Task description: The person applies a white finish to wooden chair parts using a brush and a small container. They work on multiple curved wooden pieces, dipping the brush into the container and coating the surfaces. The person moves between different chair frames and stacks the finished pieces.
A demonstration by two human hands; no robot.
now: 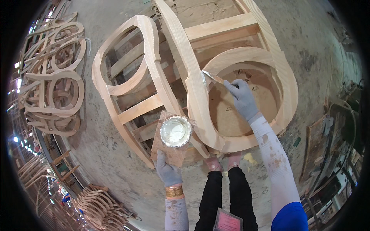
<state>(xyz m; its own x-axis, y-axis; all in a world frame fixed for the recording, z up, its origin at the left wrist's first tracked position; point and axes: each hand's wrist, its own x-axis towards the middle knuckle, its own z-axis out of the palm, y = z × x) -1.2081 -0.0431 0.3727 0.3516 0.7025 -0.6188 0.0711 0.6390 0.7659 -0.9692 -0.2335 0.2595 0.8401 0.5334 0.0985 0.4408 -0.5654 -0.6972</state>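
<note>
My right hand (243, 96), in a grey glove, grips a thin tool with a wooden handle (216, 78); its light tip touches a joint of the pale wooden frame (194, 88), where a white smear shows. Whether the tool is a brush or a narrow spatula I cannot make out. My gloved left hand (169, 169) is closed on the near edge of a flat brown board (160, 141). On that board sits a round foil-rimmed tub (175, 131) of white paste. Board and tub are held over a second wooden frame (153, 69) to the left.
Stacks of curved wooden frames (54, 88) stand on the concrete floor (92, 154) at the left. A pile of curved slats (102, 208) lies at the lower left. Boards (316, 150) and metal framework line the right side. My feet (214, 163) are close to the frame's near end.
</note>
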